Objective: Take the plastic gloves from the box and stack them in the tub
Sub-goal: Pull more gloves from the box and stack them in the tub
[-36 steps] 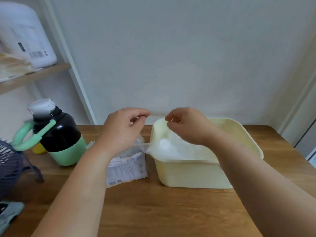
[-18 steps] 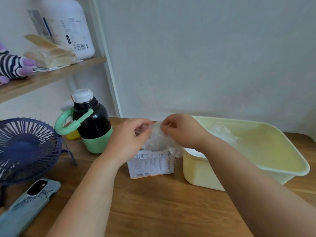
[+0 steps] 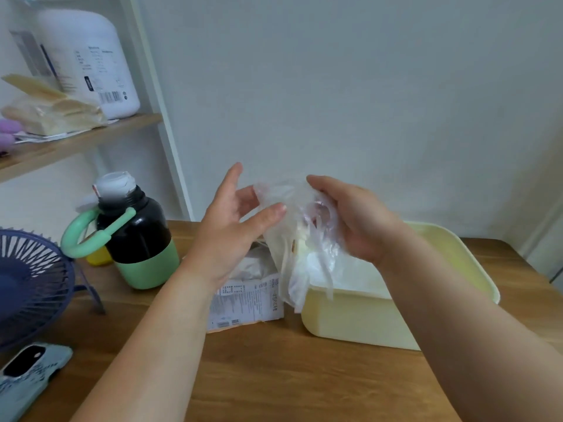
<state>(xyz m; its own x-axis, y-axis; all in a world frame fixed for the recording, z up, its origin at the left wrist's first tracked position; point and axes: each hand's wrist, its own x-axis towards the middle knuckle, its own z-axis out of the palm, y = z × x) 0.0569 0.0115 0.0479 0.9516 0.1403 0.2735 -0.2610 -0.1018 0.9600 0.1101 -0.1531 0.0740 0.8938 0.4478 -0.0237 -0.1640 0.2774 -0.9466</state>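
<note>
Box (image 3: 246, 300) partly behind left hand (image 3: 231, 226).

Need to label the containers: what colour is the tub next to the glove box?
The tub is pale yellow, clearest in the head view.

Table (image 3: 274, 376): tub (image 3: 359, 318), box (image 3: 246, 300), flask (image 3: 140, 239), fan (image 3: 27, 284), perhaps phone (image 3: 27, 373)

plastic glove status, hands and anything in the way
Right hand grips the plastic glove, held above the box and tub rim. Left hand open beside it. Stacked gloves in the tub; nothing blocking.
</note>
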